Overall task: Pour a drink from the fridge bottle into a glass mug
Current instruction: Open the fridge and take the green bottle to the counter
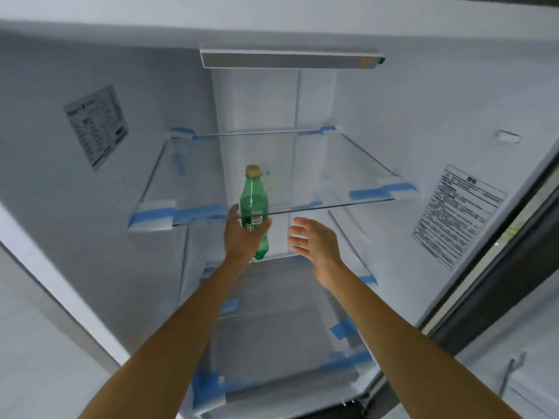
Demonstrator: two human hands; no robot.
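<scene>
A green plastic bottle point(253, 204) with a pale cap stands upright inside the open fridge, under the upper glass shelf point(348, 182). My left hand point(242, 237) is wrapped around the bottle's lower half, over its label. My right hand point(314, 240) hovers just right of the bottle, fingers spread and holding nothing. The bottle's base is near the shelf below; I cannot tell whether it touches. No glass mug is in view.
The fridge interior is white, with glass shelves taped in blue at their corners. A lower shelf point(287, 343) sits under my arms. Stickers are on the left wall point(96, 125) and right wall point(456, 216). The dark door edge point(496, 285) stands at right.
</scene>
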